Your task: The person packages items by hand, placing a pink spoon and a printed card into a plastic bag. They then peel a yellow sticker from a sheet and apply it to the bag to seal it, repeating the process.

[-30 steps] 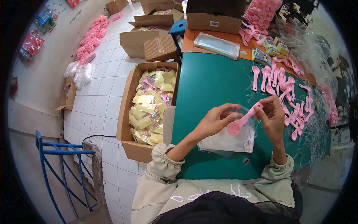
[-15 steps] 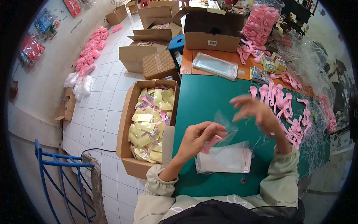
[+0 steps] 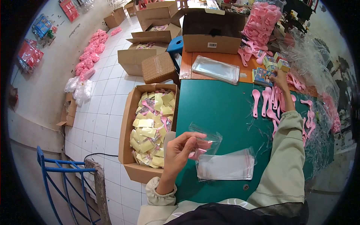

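Note:
My left hand (image 3: 179, 152) is closed in a pinch on a clear plastic bag (image 3: 214, 139), with a pink spoon (image 3: 197, 153) partly hidden behind the fingers. Just to its right, a pile of clear bags (image 3: 225, 167) lies flat on the green table top. At the far right of the table, my right hand (image 3: 279, 79) curls its fingers on the edge of a stack of printed cards (image 3: 261, 76); whether a card is lifted off is too small to tell. Loose pink spoons (image 3: 265, 100) lie below that hand, some hidden under the forearm.
On my left stands a carton (image 3: 127, 150) full of packets with yellowish cards and pink spoons. Along the back edge are a pack of clear bags (image 3: 215, 69), an open brown box (image 3: 212, 41) and a big bag of pink spoons (image 3: 262, 22). Crumpled plastic (image 3: 318, 71) hangs at right.
My right hand has moved away from the bag, up and right to the card stack. My left hand has shifted slightly left and down, still holding the bag and spoon.

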Action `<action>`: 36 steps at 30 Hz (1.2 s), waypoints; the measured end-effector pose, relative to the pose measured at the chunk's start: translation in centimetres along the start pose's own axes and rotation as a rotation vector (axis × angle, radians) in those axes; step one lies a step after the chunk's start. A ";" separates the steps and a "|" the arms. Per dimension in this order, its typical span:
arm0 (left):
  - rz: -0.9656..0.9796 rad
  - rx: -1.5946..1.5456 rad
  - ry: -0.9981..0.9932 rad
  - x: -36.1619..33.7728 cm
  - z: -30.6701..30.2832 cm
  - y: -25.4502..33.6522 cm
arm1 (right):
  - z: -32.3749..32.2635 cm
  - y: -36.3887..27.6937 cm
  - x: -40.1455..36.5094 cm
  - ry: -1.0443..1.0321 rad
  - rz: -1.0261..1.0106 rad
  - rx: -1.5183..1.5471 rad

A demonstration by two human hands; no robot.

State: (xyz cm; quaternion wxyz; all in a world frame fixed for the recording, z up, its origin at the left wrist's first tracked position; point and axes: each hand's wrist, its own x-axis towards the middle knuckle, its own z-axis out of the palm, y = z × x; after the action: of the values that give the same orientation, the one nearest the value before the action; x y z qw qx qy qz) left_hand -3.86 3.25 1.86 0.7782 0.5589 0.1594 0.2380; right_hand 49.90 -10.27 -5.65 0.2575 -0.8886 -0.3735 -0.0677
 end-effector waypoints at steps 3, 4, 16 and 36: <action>0.001 0.008 -0.003 0.0 0.5 0.1 | -1.4 -3.1 -1.1 0.055 -0.042 -0.133; -0.007 0.002 -0.005 0.0 0.6 0.0 | -1.7 -4.0 -1.7 0.095 -0.080 -0.192; -0.035 0.077 -0.037 -1.9 1.4 0.2 | -11.7 -26.1 -16.1 -0.383 -0.223 0.638; -0.005 0.082 -0.118 -3.2 1.1 -0.1 | -14.6 -31.9 -22.0 -0.394 -0.653 0.376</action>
State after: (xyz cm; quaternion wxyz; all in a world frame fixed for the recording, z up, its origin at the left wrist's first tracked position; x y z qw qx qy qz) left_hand -5.95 0.65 2.08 0.7633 0.6028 0.1243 0.1963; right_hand 13.04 -12.78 12.97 0.3038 -0.6573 -0.6832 0.0946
